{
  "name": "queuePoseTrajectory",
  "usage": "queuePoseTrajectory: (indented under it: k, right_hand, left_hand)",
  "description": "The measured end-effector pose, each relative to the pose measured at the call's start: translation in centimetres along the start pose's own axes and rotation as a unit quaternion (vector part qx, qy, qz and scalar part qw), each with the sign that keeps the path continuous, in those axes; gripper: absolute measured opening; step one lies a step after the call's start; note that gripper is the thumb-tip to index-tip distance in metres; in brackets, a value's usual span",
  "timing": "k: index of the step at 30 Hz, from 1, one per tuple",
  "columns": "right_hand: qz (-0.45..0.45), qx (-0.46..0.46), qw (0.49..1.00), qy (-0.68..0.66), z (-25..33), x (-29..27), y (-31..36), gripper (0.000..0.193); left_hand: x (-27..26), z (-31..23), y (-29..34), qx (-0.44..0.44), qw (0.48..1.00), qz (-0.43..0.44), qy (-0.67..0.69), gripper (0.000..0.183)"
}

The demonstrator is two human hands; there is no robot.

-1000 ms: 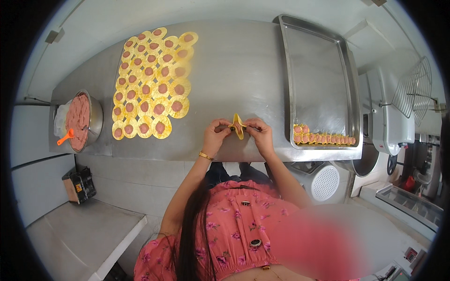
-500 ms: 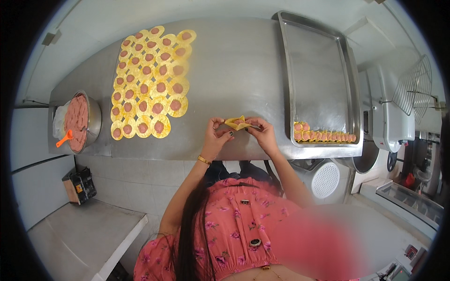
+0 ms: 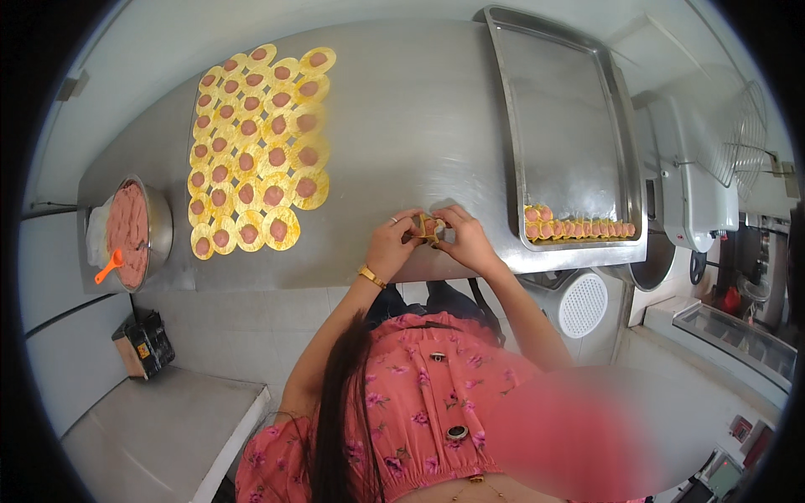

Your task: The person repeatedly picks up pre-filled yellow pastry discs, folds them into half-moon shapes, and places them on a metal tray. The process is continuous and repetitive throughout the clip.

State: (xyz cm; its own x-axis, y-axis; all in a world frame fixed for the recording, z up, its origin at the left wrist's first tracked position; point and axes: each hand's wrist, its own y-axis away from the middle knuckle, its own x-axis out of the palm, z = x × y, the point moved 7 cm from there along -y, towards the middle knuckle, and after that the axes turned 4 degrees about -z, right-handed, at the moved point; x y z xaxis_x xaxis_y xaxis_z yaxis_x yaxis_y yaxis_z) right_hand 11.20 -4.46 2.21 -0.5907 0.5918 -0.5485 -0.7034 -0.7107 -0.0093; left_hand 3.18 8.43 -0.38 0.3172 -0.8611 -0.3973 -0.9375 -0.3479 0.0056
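Pale wall (image 3: 155, 75) along the far side, long steel table (image 3: 394, 101) before it, whitish panels (image 3: 67, 251) at left, light tiled floor (image 3: 251, 327) nearer, grey-topped counter (image 3: 159, 427) near left, white counter (image 3: 713, 356) at right

Wrappers (image 3: 291, 238): yellow, uneven deeper orange-yellow blotches. Dabs (image 3: 273, 195): pink, one per wrapper, so the whole lot reads as pink dots on yellow rounds. Held piece (image 3: 429, 226): yellow with pink. Dumplings (image 3: 579, 228): yellow skins, pink tops. Meat (image 3: 127, 225): pink, like the dabs. Spoon (image 3: 109, 264): bright orange. Bowl (image 3: 159, 226): silver. Bag (image 3: 96, 235): whitish. Table (image 3: 402, 109): grey, pale sheen. Tray (image 3: 570, 126): silver-grey. Blouse (image 3: 402, 377): coral pink, scattered magenta-purple flowers. Button (image 3: 456, 432): black, pale rim. Bracelet (image 3: 371, 277): gold. Floor (image 3: 243, 327): pale, thin grid lines. Disc (image 3: 583, 306): white, regular darker dots. Box (image 3: 155, 344): black, yellow-orange label, tan side.
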Motion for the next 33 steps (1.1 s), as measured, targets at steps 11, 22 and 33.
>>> queuePoseTrajectory:
  k: [11, 22, 33]
  right_hand:
    - [-0.003, -0.003, 0.997, 0.080, 0.0, 0.1, 0.0, 0.031]
    - [-0.012, 0.015, 0.993, 0.115, 0.0, 0.3, 0.9, 0.026]
    - [-0.051, 0.009, 0.994, 0.094, 0.0, 0.1, 1.6, 0.033]
  left_hand:
    - [1.1, -0.5, -0.4, -0.015, 0.999, 0.028, -0.021, 0.039]
    - [1.6, -1.2, -0.7, 0.043, 0.998, 0.039, -0.039, 0.032]
    - [2.6, -1.4, -1.3, 0.070, 0.987, 0.087, -0.114, 0.028]
